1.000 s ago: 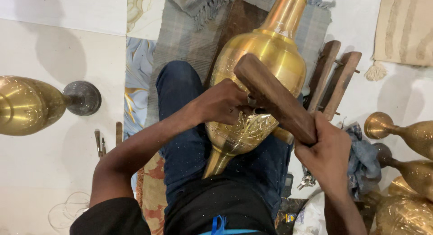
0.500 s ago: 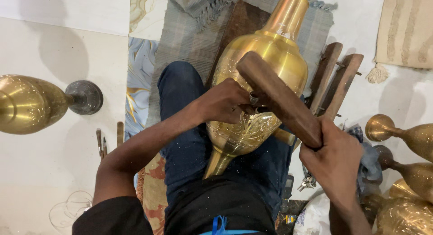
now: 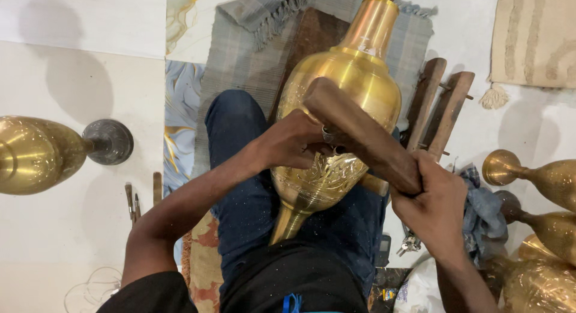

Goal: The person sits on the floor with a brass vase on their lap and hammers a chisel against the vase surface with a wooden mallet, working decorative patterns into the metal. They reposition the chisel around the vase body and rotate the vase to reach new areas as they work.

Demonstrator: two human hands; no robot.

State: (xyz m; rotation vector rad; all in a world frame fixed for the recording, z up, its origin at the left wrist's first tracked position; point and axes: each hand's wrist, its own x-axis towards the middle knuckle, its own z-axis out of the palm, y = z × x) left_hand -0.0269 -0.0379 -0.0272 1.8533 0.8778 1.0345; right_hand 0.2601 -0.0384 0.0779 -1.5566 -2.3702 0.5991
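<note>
Raised slightly, wooden mallet (image 3: 366, 136) meets engraved brass vase (image 3: 339, 118).

Black short sleeves, blue jeans — finger ring (image 3: 327, 135)

You see a golden brass vase (image 3: 345, 103) — its lower belly bears an engraved leaf pattern. The mallet (image 3: 363, 136) over it is dark brown wood. Beneath lies a grey checked cloth (image 3: 246, 55) — your trousers (image 3: 240, 187) are dark blue.

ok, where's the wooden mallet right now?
Head view, centre-right: the wooden mallet is gripped at its lower end by the right hand, its head over the brass vase on the lap, beside the left hand.
</note>
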